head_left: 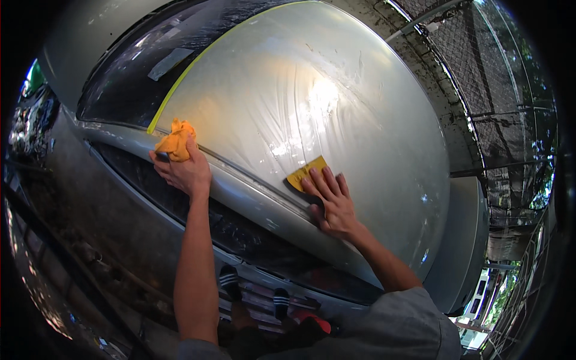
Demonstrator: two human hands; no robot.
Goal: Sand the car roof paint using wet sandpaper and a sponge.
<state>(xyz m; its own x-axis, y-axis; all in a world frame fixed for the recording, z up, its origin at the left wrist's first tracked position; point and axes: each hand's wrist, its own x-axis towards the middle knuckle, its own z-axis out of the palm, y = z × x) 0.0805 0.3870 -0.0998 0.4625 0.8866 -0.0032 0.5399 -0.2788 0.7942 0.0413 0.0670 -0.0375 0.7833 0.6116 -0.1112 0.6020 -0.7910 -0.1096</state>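
Observation:
Below me spreads the silver-grey roof (384,120) of a car, wet and streaked around the bright glare. My right hand (335,201) lies on a yellow sanding pad (307,171) with a dark underside, pressing it flat against the roof near its side edge; the fingers are stretched over it. Toward the windshield, my left hand (187,171) grips a bunched orange cloth (177,140) at the roof's edge. Yellow-green masking tape (180,81) runs along the border between the roof and the dark windshield (144,90).
A roof channel (258,180) runs between both hands, above the dark side windows. My feet in striped socks (281,303) stand on a slatted platform (258,316). A wall and wire mesh (480,78) rise along the car's far side. A dark bar (66,264) crosses at lower left.

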